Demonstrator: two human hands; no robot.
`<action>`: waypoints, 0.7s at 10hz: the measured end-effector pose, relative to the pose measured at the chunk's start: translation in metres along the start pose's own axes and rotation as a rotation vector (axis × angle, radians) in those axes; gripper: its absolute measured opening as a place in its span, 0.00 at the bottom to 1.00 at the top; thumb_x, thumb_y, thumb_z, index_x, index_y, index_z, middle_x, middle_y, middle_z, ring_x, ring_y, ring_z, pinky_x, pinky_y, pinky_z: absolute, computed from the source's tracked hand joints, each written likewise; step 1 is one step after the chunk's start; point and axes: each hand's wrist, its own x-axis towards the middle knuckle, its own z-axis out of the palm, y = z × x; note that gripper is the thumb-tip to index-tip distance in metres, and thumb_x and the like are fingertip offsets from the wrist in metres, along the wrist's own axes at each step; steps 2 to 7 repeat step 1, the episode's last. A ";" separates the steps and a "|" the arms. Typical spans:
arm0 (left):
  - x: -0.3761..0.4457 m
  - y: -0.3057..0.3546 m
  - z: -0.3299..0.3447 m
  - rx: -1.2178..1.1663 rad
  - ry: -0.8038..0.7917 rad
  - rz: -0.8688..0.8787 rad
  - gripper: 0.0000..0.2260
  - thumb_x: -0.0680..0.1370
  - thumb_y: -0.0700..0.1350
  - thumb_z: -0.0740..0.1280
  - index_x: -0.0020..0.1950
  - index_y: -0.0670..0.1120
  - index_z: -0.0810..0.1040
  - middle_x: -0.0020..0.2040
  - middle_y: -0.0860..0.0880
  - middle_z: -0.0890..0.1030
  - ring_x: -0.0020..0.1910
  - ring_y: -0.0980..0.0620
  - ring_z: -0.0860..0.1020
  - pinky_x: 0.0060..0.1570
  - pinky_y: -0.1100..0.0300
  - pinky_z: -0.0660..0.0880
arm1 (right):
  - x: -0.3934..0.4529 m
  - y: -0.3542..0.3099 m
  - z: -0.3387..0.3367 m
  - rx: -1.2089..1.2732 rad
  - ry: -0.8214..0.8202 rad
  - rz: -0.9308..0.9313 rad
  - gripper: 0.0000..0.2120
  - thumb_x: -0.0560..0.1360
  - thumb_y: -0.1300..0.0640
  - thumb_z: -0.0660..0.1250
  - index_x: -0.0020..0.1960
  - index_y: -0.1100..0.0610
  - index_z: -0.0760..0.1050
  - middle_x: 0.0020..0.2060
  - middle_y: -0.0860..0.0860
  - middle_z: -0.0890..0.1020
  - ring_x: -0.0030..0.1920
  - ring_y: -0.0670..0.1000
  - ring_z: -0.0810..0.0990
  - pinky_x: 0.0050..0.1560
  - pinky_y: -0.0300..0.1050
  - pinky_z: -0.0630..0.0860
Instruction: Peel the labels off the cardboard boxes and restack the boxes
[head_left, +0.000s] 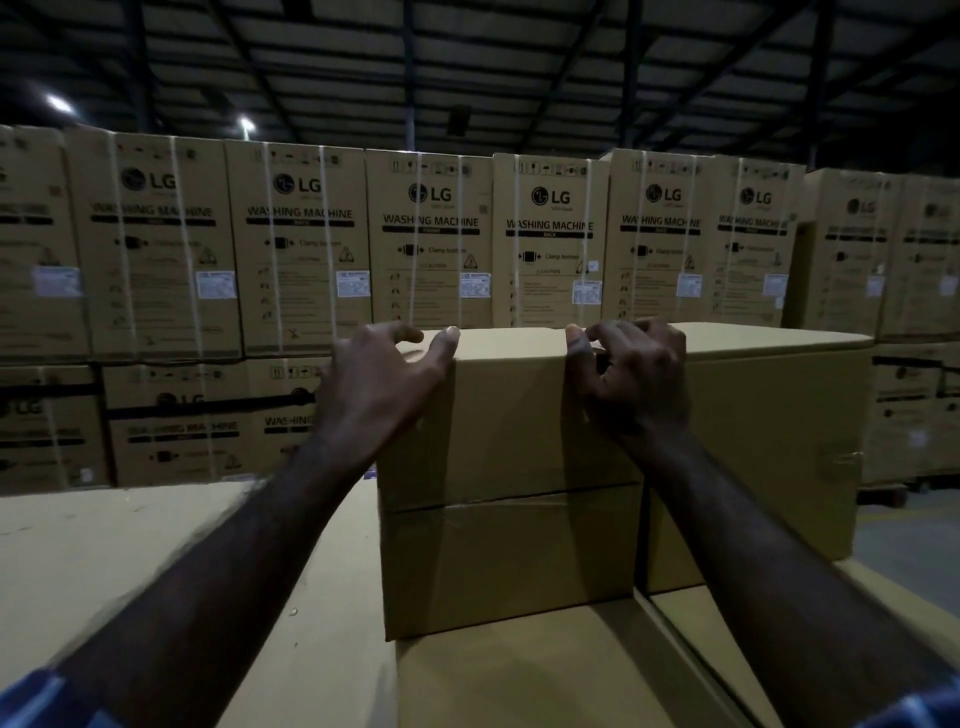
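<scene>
Two plain cardboard boxes stand stacked in front of the person, the top box (519, 415) sitting squarely on the lower box (509, 561), with a seam between them running across the near face. Another tall plain box (769, 441) stands just beside them on the right, a narrow dark gap between. All rest on a broad flat cardboard surface (130, 561) that spreads out to the left and below. The left hand (379, 379) reaches over the upper left corner of the top box: its grip is curled round that corner, the thumb on the near top edge and the fingers hooked over the top. The right hand (631, 379) is at the top edge further right, near where the stacked box meets the tall one; its grip is bent, fingertips pressed at the edge as though pinching something there, but in the dim light I cannot tell whether a label or strip of tape is held between them. No label shows plainly on the near faces of the plain boxes. Both forearms are bare, with a blue checked sleeve (36, 696) at the lower left corner. Behind, a long wall of washing machine cartons (431, 234) stands in two tiers, each bound with pale straps and carrying a small white sticker (475, 285). Above is a dark ribbed warehouse roof (519, 67) with two bright lamps at the left.
</scene>
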 end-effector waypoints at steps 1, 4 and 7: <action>-0.002 -0.003 -0.008 -0.040 0.032 0.040 0.30 0.75 0.68 0.58 0.65 0.48 0.77 0.60 0.42 0.80 0.52 0.47 0.80 0.43 0.55 0.79 | 0.003 -0.016 -0.003 0.018 0.018 -0.004 0.28 0.79 0.39 0.49 0.49 0.58 0.80 0.46 0.56 0.85 0.52 0.60 0.78 0.54 0.53 0.67; -0.002 -0.003 -0.008 -0.040 0.032 0.040 0.30 0.75 0.68 0.58 0.65 0.48 0.77 0.60 0.42 0.80 0.52 0.47 0.80 0.43 0.55 0.79 | 0.003 -0.016 -0.003 0.018 0.018 -0.004 0.28 0.79 0.39 0.49 0.49 0.58 0.80 0.46 0.56 0.85 0.52 0.60 0.78 0.54 0.53 0.67; -0.002 -0.003 -0.008 -0.040 0.032 0.040 0.30 0.75 0.68 0.58 0.65 0.48 0.77 0.60 0.42 0.80 0.52 0.47 0.80 0.43 0.55 0.79 | 0.003 -0.016 -0.003 0.018 0.018 -0.004 0.28 0.79 0.39 0.49 0.49 0.58 0.80 0.46 0.56 0.85 0.52 0.60 0.78 0.54 0.53 0.67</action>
